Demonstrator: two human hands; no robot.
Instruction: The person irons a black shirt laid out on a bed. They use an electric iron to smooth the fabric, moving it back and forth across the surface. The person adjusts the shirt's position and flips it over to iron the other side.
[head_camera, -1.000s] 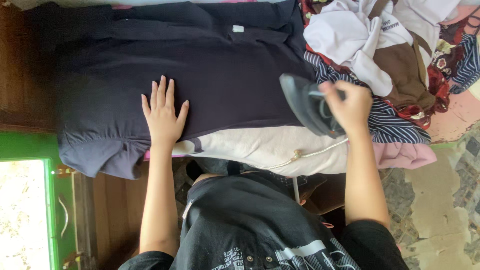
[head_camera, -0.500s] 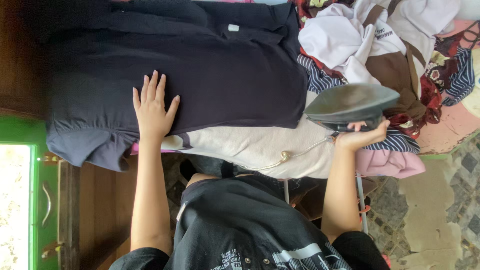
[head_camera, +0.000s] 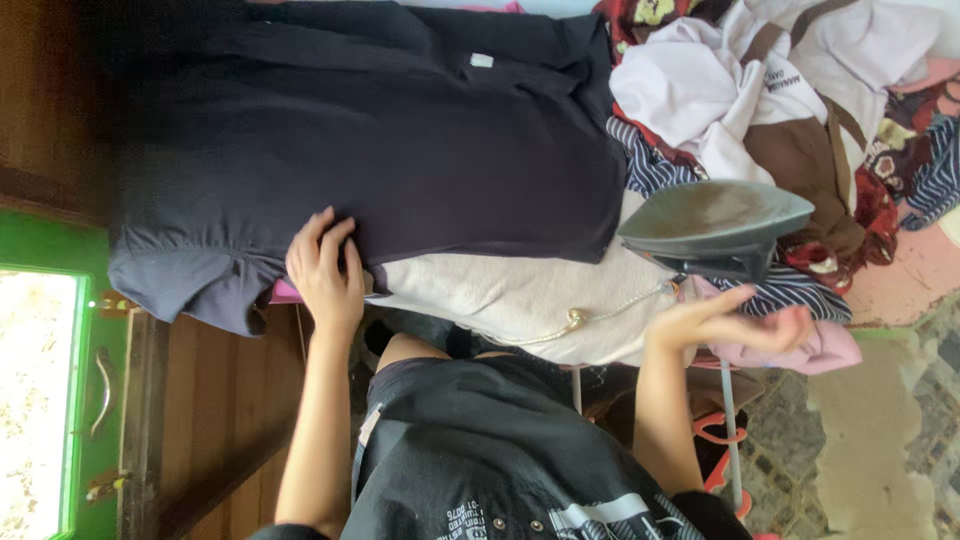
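Left hand: the left hand (head_camera: 325, 270) presses on the near hem of a dark navy short-sleeved cotton shirt (head_camera: 400, 140), fingers bent and bunched on the cloth; whether they pinch a fold or only press it cannot be told.
Right hand: the right hand (head_camera: 730, 325) is open, fingers stretched loosely, holding nothing; it hovers just under the iron, close to it, and contact cannot be told.
Iron: a grey-green electric iron with a dull metal soleplate (head_camera: 715, 228) stands on end at the right of the shirt, soleplate turned up toward the camera, its pale braided cord (head_camera: 590, 315) trailing left across the pad.
Shirt: it lies flat and spread across the board, one sleeve hanging over the left end, a small white label (head_camera: 481, 60) at the far collar.
Containers: no basket or bin shows; the unironed clothes lie in a loose heap (head_camera: 800, 100) at the far right, white, brown, striped navy and patterned red pieces, with a pink cloth (head_camera: 800, 350) under its near edge.
Surface: a cream padded ironing board cover (head_camera: 500, 295) shows below the shirt's near edge.
Room: dark wooden boards (head_camera: 215, 400) at the near left, a green-painted door frame (head_camera: 50, 300) with bright daylight at the far left, and rough stone and cement flooring (head_camera: 880, 430) at the near right.
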